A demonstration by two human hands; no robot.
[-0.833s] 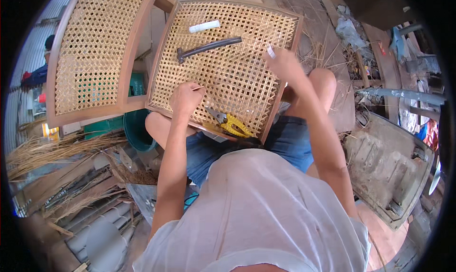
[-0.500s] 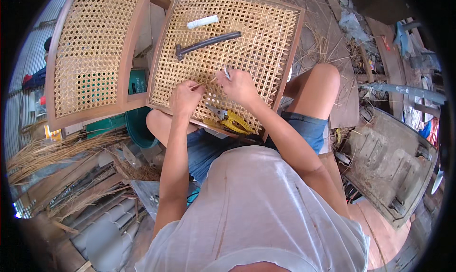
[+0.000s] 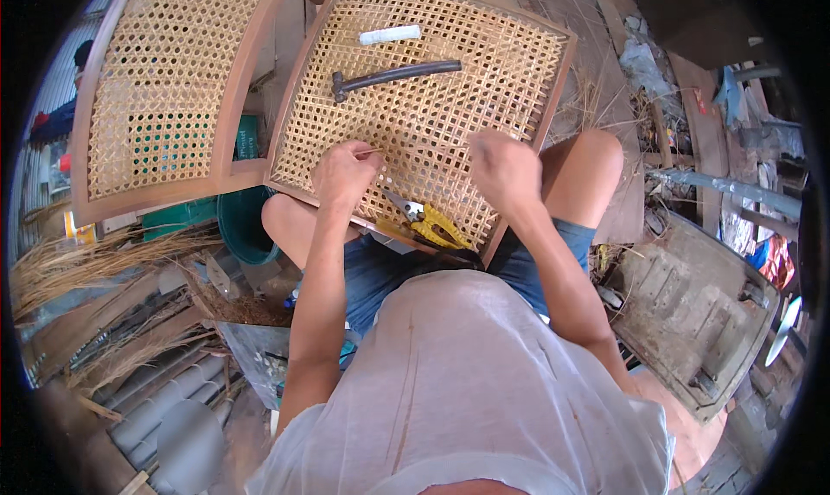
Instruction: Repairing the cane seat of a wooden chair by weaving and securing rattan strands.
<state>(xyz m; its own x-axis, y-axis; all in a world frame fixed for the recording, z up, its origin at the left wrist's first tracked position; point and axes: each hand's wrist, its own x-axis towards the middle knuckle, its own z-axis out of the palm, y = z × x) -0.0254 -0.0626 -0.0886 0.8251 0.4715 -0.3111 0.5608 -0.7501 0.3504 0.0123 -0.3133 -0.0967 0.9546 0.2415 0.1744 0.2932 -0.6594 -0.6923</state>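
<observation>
A wooden chair seat (image 3: 484, 37) with a woven cane panel lies across my lap. Its cane backrest (image 3: 186, 54) stands at the left. Over the seat's near left part, my left hand (image 3: 344, 179) is closed in a pinch on a thin cane strand (image 3: 370, 152). My right hand (image 3: 508, 173) hovers by the seat's right side, fingers curled and slightly smeared; what they hold, if anything, is hidden. Yellow-handled cutting shears (image 3: 441, 229) rest on the near edge. Farther up lie a dark hammer (image 3: 402, 74) and a white cylindrical stick (image 3: 390, 34).
A green bucket (image 3: 246, 231) stands below the backrest at left. Dry cane strands (image 3: 104, 257) are heaped at far left, above grey pipes (image 3: 177, 396). A worn grey plastic panel (image 3: 692, 305) lies at right, near a long pipe (image 3: 726, 188).
My right hand has moved right, away from my left hand, and the pale thing seen at its fingers no longer shows. My left hand keeps its pinch. The view has shifted slightly.
</observation>
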